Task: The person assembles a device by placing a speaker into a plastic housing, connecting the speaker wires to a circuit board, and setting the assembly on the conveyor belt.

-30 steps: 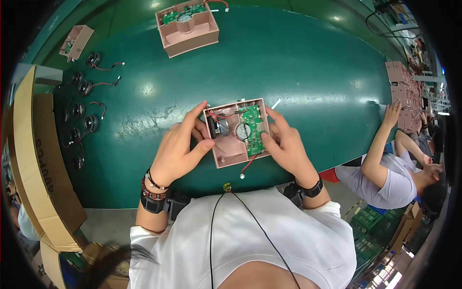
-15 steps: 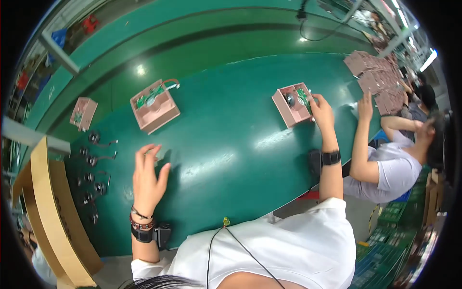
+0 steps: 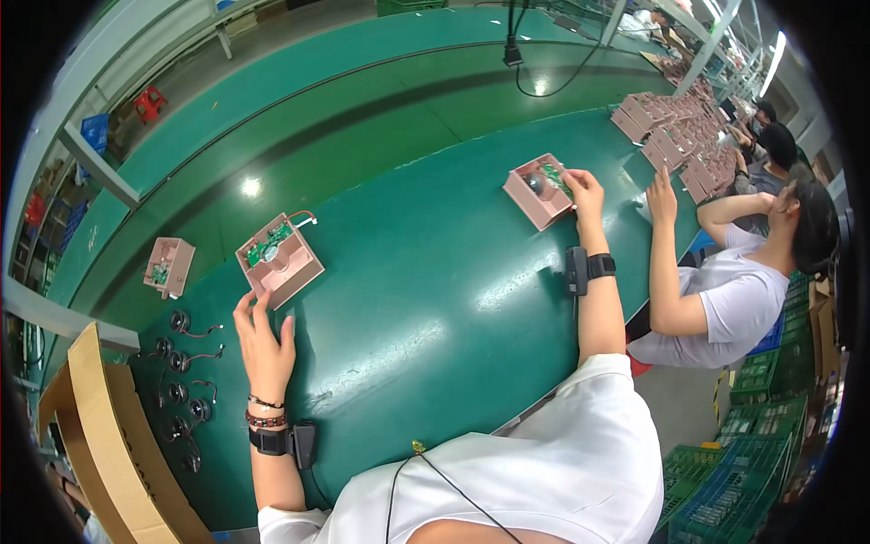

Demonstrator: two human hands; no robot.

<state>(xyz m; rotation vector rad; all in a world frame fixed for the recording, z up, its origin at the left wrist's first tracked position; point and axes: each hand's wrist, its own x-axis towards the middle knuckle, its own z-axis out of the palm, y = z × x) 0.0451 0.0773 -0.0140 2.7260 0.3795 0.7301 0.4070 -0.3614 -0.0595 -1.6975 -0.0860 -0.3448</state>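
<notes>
A pink open-topped housing sits on the left half of the green table, with a green circuit board and a red-wired lead inside. My left hand reaches its near edge, fingers apart and fingertips at the wall; whether they press on it I cannot tell. Farther right, a second pink housing holds a dark round speaker and another green board. My right hand has its fingers closed at that housing's right side, partly hiding the rim.
Several loose speakers with leads lie at the left, beside a cardboard box. A small pink housing stands behind them. Many pink housings crowd the far right. A co-worker's hand is close to my right arm. A black cable hangs above.
My left hand has come up to the near edge of the left housing. My right hand stays at the right housing. The whole view has shifted with my head.
</notes>
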